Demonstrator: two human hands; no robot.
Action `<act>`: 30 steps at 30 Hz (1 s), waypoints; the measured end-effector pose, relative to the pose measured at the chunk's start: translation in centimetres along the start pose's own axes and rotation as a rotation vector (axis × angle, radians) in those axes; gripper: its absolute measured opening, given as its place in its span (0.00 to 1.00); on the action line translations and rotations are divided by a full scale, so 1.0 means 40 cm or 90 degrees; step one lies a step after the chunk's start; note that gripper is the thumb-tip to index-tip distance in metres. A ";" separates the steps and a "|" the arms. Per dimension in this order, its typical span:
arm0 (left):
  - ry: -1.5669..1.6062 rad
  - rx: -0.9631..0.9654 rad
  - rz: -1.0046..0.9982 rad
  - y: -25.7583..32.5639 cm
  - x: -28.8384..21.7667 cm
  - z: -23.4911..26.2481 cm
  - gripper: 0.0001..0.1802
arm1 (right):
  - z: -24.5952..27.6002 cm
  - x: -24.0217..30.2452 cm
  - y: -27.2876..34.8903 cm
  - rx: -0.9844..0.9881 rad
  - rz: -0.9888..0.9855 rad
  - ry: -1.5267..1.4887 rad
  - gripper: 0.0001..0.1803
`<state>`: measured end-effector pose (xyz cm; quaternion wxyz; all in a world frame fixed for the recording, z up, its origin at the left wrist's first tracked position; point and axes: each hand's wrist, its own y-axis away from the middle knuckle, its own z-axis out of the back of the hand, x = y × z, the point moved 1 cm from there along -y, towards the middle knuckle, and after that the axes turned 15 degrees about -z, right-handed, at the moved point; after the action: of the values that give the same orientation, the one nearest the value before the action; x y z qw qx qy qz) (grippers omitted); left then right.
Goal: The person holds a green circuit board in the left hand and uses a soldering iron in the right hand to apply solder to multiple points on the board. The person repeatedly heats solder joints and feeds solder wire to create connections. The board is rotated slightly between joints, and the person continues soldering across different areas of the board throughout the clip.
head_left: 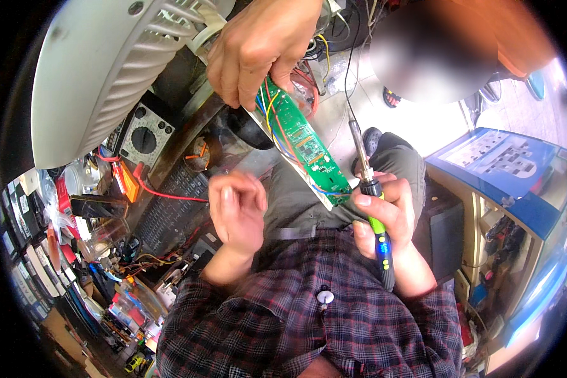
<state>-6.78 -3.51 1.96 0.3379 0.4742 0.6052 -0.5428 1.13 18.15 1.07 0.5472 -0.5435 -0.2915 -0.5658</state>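
Note:
My right hand [394, 211] is wrapped round a pen-shaped soldering iron [377, 225] with a dark handle, a lime-green band and a small lit display. Its metal shaft points up and away from me. Just left of those fingers is the near end of a long green circuit board [305, 146] in a white frame, with red, yellow and blue wires running along it. Another person's hand [258, 53] grips the board's far end from above. My left hand [236, 211] is raised left of the board, apart from it, its fingers curled and slightly blurred; what they hold, if anything, cannot be made out.
A large white plastic housing [101, 75] fills the upper left. Below it are an analog multimeter [146, 138], a red test lead [164, 193] and a dusty keyboard [170, 208]. Clutter crowds the left side. A blue-topped cabinet [498, 183] stands right; a blurred person [435, 53] is beyond.

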 end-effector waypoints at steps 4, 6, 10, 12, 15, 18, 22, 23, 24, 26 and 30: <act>0.090 0.171 -0.024 0.057 -0.033 -0.001 0.21 | -0.009 0.000 0.013 0.000 0.000 -0.022 0.19; 0.189 0.205 0.024 0.084 -0.041 -0.017 0.23 | -0.019 0.005 0.018 0.015 0.015 -0.015 0.21; 0.330 0.258 0.034 0.089 -0.045 -0.062 0.23 | -0.020 0.047 0.025 0.030 0.062 0.070 0.20; 0.380 0.298 -0.011 0.083 -0.037 -0.076 0.20 | -0.028 0.045 0.042 -0.007 0.079 0.102 0.19; 0.401 0.307 -0.036 0.076 -0.043 -0.108 0.18 | -0.017 0.045 0.051 -0.052 0.082 0.125 0.19; 0.399 0.349 -0.050 0.076 -0.038 -0.105 0.18 | 0.001 0.055 0.044 -0.050 0.080 0.149 0.22; 0.293 0.287 0.012 0.088 -0.058 -0.116 0.22 | 0.008 0.043 0.043 -0.060 0.098 0.142 0.20; 0.200 0.274 0.000 0.083 -0.061 -0.118 0.21 | 0.022 0.053 0.033 -0.035 0.085 0.148 0.19; 0.106 0.260 -0.012 0.075 -0.066 -0.121 0.21 | 0.017 0.052 0.036 -0.059 0.085 0.150 0.20; 0.035 0.312 0.004 0.061 -0.073 -0.111 0.15 | 0.021 0.052 0.032 -0.081 0.097 0.180 0.21; 0.025 0.384 0.047 0.049 -0.059 -0.087 0.07 | 0.016 0.050 0.026 -0.099 0.125 0.207 0.21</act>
<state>-3.82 -0.68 4.11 0.1893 0.5853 0.4055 -0.6761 2.67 17.91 2.81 0.5957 -0.5116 -0.1003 -0.6110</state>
